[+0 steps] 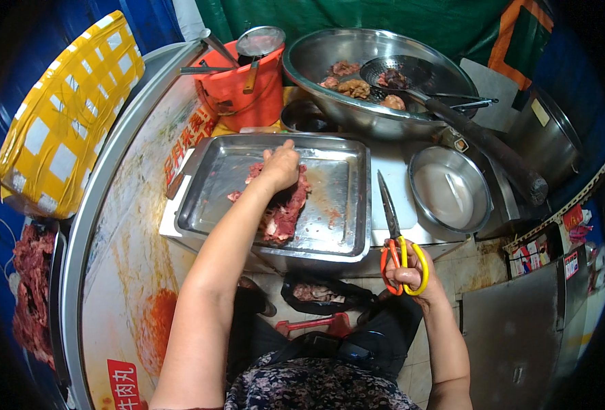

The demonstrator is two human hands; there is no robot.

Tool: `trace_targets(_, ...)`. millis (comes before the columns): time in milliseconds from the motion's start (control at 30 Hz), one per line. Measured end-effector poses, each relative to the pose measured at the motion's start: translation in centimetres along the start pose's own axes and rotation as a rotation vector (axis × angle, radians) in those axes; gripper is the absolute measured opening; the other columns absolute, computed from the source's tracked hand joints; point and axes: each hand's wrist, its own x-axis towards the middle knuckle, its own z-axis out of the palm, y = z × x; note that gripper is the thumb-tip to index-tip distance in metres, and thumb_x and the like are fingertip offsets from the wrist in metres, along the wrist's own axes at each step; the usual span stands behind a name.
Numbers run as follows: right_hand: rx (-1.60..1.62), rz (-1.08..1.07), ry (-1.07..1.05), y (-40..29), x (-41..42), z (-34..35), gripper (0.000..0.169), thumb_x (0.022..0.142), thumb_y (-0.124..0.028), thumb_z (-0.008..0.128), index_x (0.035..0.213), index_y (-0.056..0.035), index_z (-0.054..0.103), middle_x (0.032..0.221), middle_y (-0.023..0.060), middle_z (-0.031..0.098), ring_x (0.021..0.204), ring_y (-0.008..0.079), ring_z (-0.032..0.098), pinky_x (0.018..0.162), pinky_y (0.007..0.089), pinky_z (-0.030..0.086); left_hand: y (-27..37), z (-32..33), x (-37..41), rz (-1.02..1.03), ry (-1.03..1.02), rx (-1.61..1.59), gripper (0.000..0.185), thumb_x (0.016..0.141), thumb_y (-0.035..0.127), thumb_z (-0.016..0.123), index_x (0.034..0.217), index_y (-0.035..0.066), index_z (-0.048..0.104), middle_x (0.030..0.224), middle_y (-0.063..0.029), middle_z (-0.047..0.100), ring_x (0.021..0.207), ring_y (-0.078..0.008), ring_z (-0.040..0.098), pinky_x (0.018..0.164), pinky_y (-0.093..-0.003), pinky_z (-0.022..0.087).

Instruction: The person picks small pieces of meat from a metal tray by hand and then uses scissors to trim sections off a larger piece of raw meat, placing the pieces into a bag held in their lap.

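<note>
A rectangular stainless steel tray (328, 249) lies before me, with raw red meat (288, 218) and small scraps in it. My left hand (281, 165) is over the far end of the meat, its back turned up. Its fingertips are partly hidden, so whether it grips the meat cannot be told. In my right hand (410, 274), at the tray's near right corner, is a pair of scissors (395, 225). The scissors have one red and one yellow handle, and their blades point away from me and look closed.
Behind the tray stand a red bucket (248, 97) and a large steel basin (313, 97) holding meat pieces and a long-handled skimmer (479, 130). A steel bowl of cloudy liquid (448, 202) sits at right. Below, a black bag (328, 306) holds scraps. More meat (33, 292) lies far left.
</note>
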Motion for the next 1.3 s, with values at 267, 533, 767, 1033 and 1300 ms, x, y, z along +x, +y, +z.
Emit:
trace_targets(267,0.017,-0.096,-0.072,-0.1,-0.5,1.2,0.063,0.068,0.004,0.066,0.129,-0.0007,0.05,0.095,0.0089,0.062,0.079,0.0142,0.062,0.067,0.0253,0.052,-9.2,-6.0,-3.7,-0.082,0.595,-0.577,0.008,0.085,0.009,0.067,0.085,0.001,0.068,0.084,-0.0128,0.067,0.079,-0.023,0.066,0.074,-0.0352,0.051)
trace_targets(533,-0.043,0.01,-0.086,1.1,0.2,3.8,0.042,0.078,-0.001,0.073,0.115,-0.0021,0.054,0.091,0.0053,0.062,0.07,0.0094,0.061,0.057,0.0208,0.049,-11.4,-2.2,-10.6,-0.177,0.237,-0.771,0.014,0.087,0.011,0.068,0.092,-0.002,0.069,0.08,-0.0091,0.07,0.075,-0.015,0.063,0.073,-0.0318,0.051)
trace_targets(767,-0.207,-0.044,-0.037,0.6,-0.2,6.7,0.032,0.078,-0.007,0.076,0.103,-0.0044,0.056,0.073,0.0029,0.06,0.051,0.0095,0.054,0.042,0.0227,0.043,-10.1,-0.7,-10.3,-0.062,0.307,-0.581,0.022,0.086,0.01,0.067,0.105,0.0,0.069,0.101,-0.0152,0.069,0.094,-0.0297,0.066,0.085,-0.0377,0.051)
trace_targets(1033,-0.188,0.089,-0.156,2.9,-0.9,6.7,0.042,0.077,0.006,0.075,0.113,-0.0011,0.055,0.085,-0.0015,0.055,0.076,0.0043,0.054,0.077,0.0215,0.051,-10.2,-0.7,-9.7,-0.079,0.1,-0.805,0.024,0.089,0.015,0.068,0.105,-0.002,0.068,0.092,-0.0123,0.071,0.085,-0.0147,0.063,0.078,-0.0324,0.05)
trace_targets(1300,-1.148,-0.147,-0.189,2.1,1.0,10.3,0.041,0.074,-0.016,0.078,0.108,0.0006,0.061,0.083,0.0216,0.067,0.08,0.0373,0.067,0.074,0.0432,0.053,-8.0,4.6,-10.0,-0.468,0.427,-0.921,0.019,0.085,0.015,0.075,0.076,0.0,0.066,0.072,-0.003,0.066,0.067,-0.0103,0.056,0.063,-0.0294,0.047)
